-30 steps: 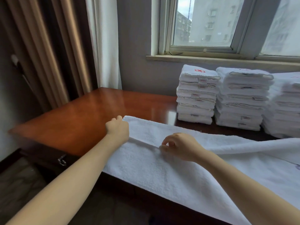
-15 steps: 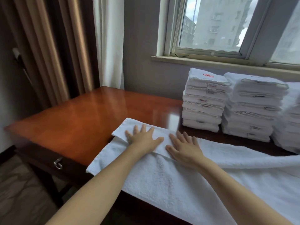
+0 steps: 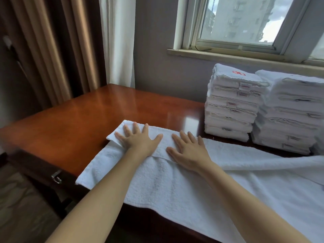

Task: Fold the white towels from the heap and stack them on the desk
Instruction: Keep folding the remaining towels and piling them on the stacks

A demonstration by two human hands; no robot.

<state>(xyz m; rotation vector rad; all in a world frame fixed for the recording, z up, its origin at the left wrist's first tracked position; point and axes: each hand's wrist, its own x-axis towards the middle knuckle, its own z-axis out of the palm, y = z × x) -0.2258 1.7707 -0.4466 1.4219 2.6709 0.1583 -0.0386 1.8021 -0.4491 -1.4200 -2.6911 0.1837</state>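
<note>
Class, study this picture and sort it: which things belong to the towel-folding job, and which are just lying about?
Part of the job:
spread white towel, pressed flat by the left hand and right hand
stacks of folded towels
desk

Just there:
curtains
window
windowsill
drawer handle

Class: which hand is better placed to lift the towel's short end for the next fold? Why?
Probably the left hand: it lies flat near the free end of the towel; the right hand presses farther along.
</note>
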